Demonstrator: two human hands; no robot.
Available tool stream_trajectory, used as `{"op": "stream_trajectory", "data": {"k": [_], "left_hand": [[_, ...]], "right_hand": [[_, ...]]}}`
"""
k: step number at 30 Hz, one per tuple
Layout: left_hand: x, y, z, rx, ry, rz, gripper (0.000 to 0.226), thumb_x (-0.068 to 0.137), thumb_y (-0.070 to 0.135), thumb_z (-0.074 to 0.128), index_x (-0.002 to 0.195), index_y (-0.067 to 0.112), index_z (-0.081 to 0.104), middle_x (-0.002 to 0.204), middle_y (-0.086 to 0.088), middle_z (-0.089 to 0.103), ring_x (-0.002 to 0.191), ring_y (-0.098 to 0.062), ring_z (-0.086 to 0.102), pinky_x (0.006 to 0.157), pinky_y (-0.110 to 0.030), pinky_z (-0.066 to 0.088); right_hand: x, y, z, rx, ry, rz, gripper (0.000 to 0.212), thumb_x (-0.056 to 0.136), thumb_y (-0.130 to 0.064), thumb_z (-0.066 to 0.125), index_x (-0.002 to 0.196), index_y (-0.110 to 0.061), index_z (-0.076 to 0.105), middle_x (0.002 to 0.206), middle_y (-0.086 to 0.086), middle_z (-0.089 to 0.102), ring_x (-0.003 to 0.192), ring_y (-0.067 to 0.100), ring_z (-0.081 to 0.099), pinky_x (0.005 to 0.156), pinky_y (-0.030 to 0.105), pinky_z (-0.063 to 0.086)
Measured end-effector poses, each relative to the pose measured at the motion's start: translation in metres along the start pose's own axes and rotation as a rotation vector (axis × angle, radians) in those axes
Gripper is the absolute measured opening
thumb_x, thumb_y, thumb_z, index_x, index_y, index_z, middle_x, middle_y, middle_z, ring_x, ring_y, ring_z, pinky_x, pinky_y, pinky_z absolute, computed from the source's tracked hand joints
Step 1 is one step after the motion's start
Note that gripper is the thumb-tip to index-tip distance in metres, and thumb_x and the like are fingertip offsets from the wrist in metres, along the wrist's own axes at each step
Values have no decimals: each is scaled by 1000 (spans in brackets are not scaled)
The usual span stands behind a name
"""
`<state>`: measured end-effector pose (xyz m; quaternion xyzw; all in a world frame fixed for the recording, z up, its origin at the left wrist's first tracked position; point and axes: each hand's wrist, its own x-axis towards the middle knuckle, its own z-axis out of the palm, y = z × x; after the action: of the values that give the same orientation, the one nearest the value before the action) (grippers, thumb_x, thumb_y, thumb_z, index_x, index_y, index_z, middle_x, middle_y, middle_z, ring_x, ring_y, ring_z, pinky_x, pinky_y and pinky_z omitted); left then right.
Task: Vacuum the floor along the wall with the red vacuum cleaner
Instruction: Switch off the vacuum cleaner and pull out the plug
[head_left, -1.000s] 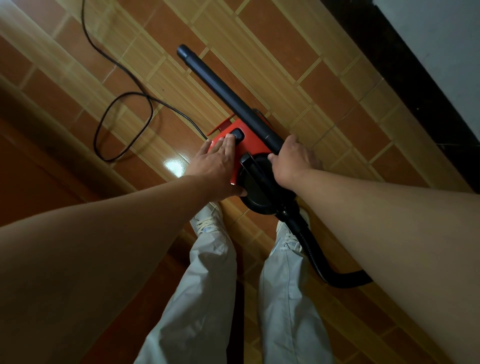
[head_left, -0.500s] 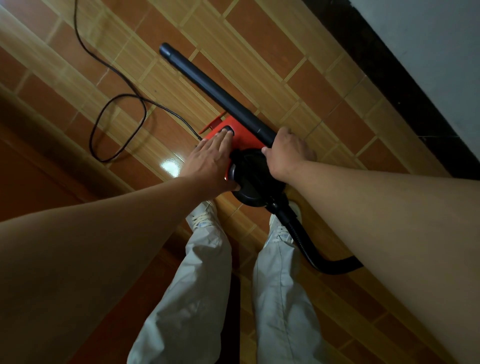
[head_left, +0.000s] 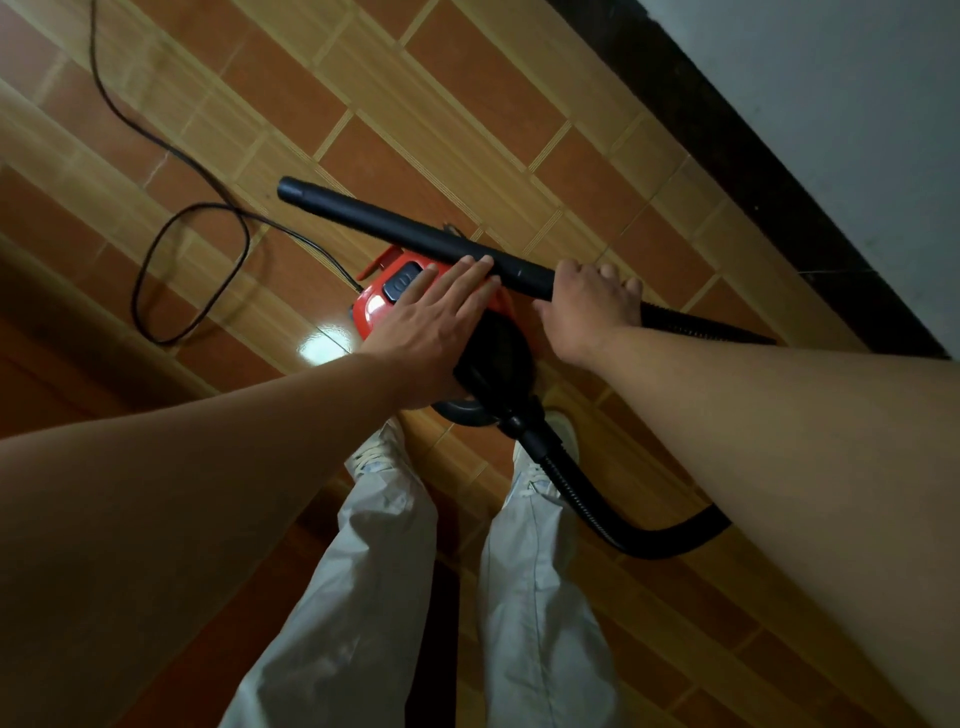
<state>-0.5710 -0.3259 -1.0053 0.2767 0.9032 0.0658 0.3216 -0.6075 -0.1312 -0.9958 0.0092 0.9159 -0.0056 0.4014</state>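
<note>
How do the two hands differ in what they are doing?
The right hand is curled around the black tube; the left hand lies flat with straight fingers on the red vacuum, beside its dark button. The right hand is nearer the wall than the left. Both touch the same machine.

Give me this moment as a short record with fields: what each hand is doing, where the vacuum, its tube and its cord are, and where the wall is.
left hand: flat, open, on top of the red vacuum cleaner
right hand: closed around the black tube
tube tip: points up-left, away from the wall
hose: loops from the vacuum's rear, right of the feet
power cord: looped on the tile floor, left
wall: upper right, dark baseboard
</note>
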Motion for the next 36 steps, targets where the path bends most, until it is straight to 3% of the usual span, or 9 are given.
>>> {"op": "stream_trajectory", "data": {"k": [6, 13, 20, 36], "left_hand": [[14, -8, -3, 83, -77, 57, 140, 66, 84, 63, 161, 14, -12, 168, -11, -17, 155, -25, -17, 126, -48, -8], [20, -14, 0, 67, -72, 196, 130, 68, 86, 59, 162, 20, -2, 169, -5, -7, 155, -19, -9, 126, -46, -6], [24, -21, 3, -17, -124, 188, 135, 64, 86, 65, 163, 23, -2, 170, 2, -7, 155, -12, -8, 121, -32, -10], [25, -20, 1, -58, -136, 184, 132, 66, 87, 62, 163, 21, 0, 169, 2, -6, 147, -5, -14, 119, -27, -12]], "right_hand": [[22, 15, 6, 87, -34, -5, 47, 104, -47, 50, 133, -10, 47, 139, 14, 54, 135, 35, 43, 109, 51, 32], [55, 27, 18, 118, -31, 31, 54, 103, -52, 50, 137, -10, 46, 144, 14, 51, 138, 36, 41, 111, 52, 31], [87, 29, 35, 100, -57, 90, 60, 105, -50, 47, 147, -8, 40, 152, 16, 45, 143, 36, 37, 114, 52, 29], [108, 32, 44, 43, -94, 145, 58, 108, -45, 42, 152, -8, 34, 157, 18, 36, 147, 37, 28, 119, 59, 20]]}}
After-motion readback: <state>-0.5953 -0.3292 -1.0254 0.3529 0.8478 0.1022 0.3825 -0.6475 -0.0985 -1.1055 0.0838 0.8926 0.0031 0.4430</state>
